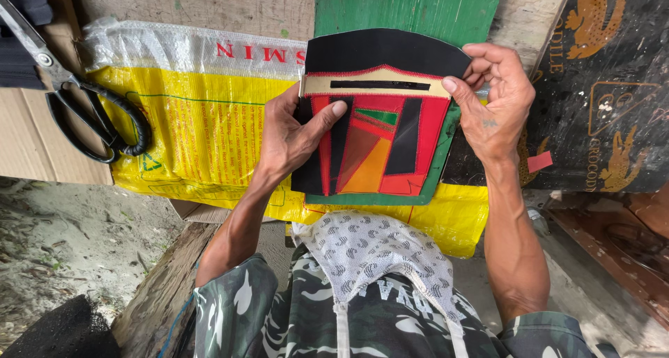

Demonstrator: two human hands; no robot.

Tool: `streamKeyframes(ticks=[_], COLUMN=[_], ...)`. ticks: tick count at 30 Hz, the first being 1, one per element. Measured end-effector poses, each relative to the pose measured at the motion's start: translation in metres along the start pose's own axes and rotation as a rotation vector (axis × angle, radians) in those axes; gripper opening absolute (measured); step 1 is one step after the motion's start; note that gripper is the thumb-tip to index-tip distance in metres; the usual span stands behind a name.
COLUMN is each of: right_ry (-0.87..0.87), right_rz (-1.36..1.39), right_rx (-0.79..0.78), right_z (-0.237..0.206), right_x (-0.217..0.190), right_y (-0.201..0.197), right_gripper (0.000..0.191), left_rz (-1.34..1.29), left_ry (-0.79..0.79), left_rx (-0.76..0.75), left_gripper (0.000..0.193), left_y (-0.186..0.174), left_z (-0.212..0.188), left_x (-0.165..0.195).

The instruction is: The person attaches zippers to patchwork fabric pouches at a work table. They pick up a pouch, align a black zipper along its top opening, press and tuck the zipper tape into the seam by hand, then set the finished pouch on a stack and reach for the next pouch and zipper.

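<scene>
Patchwork fabric panel (380,121), shield-shaped, black rounded top, tan band with a dark slot, red zigzag stitching, lower field pieced in red, black, orange, brown and green, backed by a green layer showing along the right and bottom edges; held flat over a yellow and white woven plastic sack (202,121) on the work surface, near the centre of view. Left hand (293,131) on the panel's left edge, thumb stretched across the pieced field and pressing down, other fingers tucked behind or beneath the edge, hidden from view. Right hand (491,97) on the panel's upper right edge, thumb laid on the end of the tan band, fingers curled over the black top corner, pinching the fabric. Large scissors (83,100) with black wrapped handles, blades shut, lying at upper left, partly on cardboard (28,142) and partly on the sack, well apart from both hands. Green painted board (411,6) behind the panel's top. Dark printed sheet (606,86) with orange reptile figures at right, just beside the right hand. Small red scrap (539,161) near the right wrist. Patterned white cloth (369,250) at lower centre over camouflage clothing (279,316). Sandy ground (70,232) at lower left.
</scene>
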State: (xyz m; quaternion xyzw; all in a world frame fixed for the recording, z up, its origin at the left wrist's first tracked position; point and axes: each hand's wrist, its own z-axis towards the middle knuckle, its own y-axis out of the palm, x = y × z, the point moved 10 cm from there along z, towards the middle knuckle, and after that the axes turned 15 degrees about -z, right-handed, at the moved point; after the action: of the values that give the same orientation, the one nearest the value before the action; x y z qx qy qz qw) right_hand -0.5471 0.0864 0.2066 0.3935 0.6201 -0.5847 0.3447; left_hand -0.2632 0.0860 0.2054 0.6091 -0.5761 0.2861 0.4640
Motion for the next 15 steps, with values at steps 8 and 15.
streamKeyframes(ticks=[8,15], right_ry=[0.014,0.016], right_rz=[-0.031,-0.039], right_rx=[0.010,0.021], right_z=[0.0014,0.0025], right_x=[-0.0002,0.0020], right_y=[-0.0004,-0.0003], right_gripper=[0.037,0.037], left_rz=[-0.012,0.004], left_ry=[-0.004,0.003], left_rx=[0.000,0.000], left_gripper=[0.031,0.031], left_y=[0.0007,0.0014], left_z=[0.0036,0.0045], left_x=[-0.0011,-0.0004])
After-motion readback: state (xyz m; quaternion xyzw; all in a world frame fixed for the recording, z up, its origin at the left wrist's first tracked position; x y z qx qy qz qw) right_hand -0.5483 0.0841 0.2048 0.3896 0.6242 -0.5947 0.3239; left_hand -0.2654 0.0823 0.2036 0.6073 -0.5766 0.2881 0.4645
